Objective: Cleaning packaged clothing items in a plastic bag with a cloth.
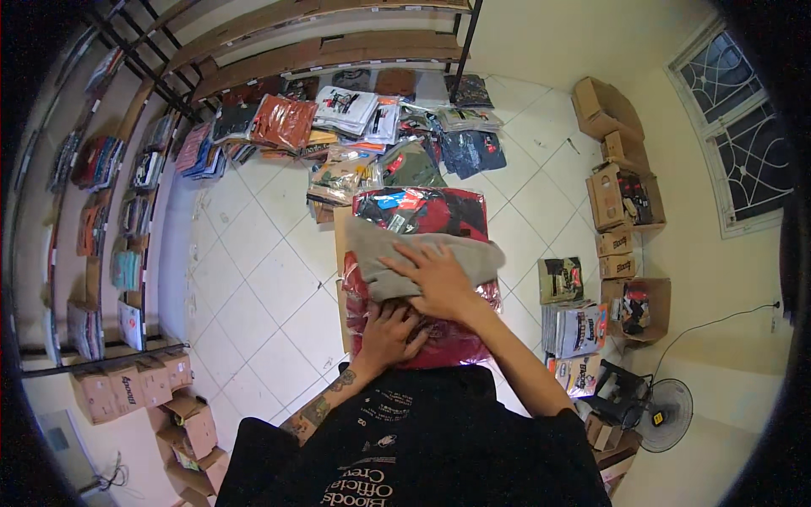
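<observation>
A grey folded piece of cloth (pixel 473 258), its kind hard to make out, lies across a stack of clothes in clear plastic bags. My right hand (pixel 435 279) rests flat on it with the fingers spread. Just below its near edge, my left hand (pixel 390 334) lies on a dark red bagged garment (pixel 456 342); its fingers are apart and touch the cloth's edge. Beyond the cloth shows a red and black patterned bagged garment (pixel 460 211) with a blue tag. Brown cardboard (pixel 342 245) sticks out along the stack's left side.
Several piles of bagged clothes, one topped by an orange garment (pixel 283 122), lie on the tiled floor (pixel 262 262) ahead. Shelves (pixel 118 194) of folded clothes stand left. Cardboard boxes (pixel 604 198) line the right wall, with a fan (pixel 663 414) and stacked packages (pixel 574 329) nearer me.
</observation>
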Action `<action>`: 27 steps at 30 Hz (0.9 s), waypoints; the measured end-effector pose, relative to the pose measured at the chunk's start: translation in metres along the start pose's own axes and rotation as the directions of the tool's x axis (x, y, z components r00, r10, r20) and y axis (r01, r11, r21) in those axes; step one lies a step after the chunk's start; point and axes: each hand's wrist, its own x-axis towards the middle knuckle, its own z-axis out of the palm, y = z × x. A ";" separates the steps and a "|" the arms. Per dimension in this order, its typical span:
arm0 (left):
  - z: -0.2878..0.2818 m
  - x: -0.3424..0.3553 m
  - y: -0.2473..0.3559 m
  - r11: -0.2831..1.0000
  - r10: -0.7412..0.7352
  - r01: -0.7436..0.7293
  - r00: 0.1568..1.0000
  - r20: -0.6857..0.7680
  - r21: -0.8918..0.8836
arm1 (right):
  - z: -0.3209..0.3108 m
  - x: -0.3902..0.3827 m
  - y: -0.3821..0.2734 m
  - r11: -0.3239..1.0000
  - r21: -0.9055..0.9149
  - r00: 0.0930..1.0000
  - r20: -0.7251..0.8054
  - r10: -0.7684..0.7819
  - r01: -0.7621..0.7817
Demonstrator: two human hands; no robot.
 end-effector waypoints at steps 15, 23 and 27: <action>-0.005 0.009 0.008 0.996 0.055 -0.045 0.988 -0.147 0.075 | 0.014 0.049 -0.003 0.975 0.167 0.988 -0.086 -0.130 0.143; -0.015 0.014 0.008 0.998 0.066 -0.065 0.987 -0.145 0.014 | -0.024 -0.024 0.038 0.987 0.145 0.998 0.010 0.065 -0.065; -0.014 0.014 0.008 0.998 0.050 -0.054 0.988 -0.146 -0.027 | -0.027 -0.036 0.046 0.989 0.124 0.997 0.031 0.072 -0.076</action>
